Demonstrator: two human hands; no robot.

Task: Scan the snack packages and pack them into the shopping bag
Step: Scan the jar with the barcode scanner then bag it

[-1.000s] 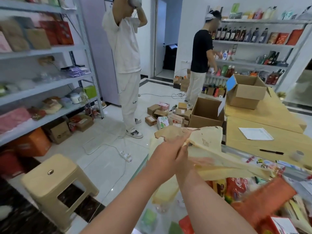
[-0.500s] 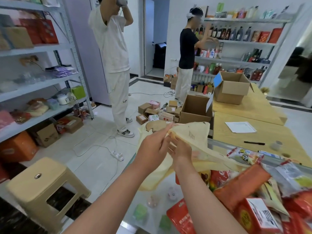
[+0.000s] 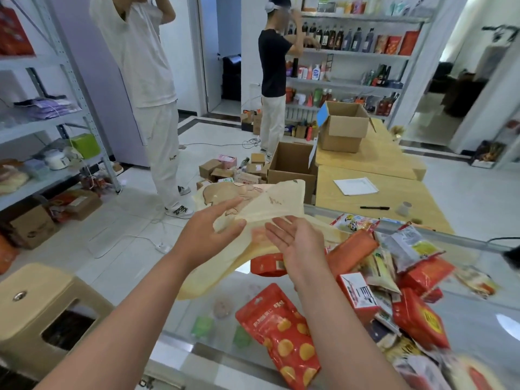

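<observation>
— Both hands flat-fingered: left hand [image 3: 209,235] and right hand [image 3: 299,243] press the shopping bag [image 3: 261,209] between them, no closed grip.
— Where?
— Over the worktop [image 3: 180,337] edge; snack packages [image 3: 394,280] crowd the right, open floor [image 3: 118,249] left.

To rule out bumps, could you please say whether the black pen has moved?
No; the pen still lies beside the paper sheet on the wooden table.
</observation>
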